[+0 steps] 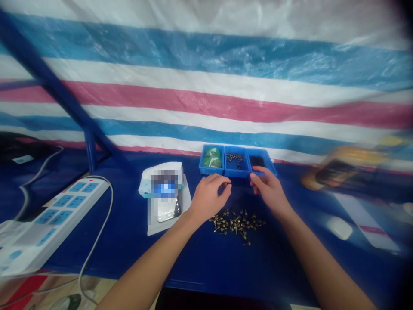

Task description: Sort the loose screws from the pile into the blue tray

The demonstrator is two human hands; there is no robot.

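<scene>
My left hand hovers above the blue table, its thumb and fingers curled into a pinch. Whatever is at those fingertips is too small to make out. Close to the front of the right blue bin is my right hand, fingers bent toward the thumb; I cannot make out what they hold. Between and below both hands lies a loose pile of small brass-coloured, screw-like parts. Similar small parts sit in the middle blue bin. Dark pieces fill part of the right bin.
The left blue bin holds a green bag. Left of my hands, a phone lies by a white packet. A power strip with a cable is farther left. A white rounded object and a blurred yellow-brown package lie right.
</scene>
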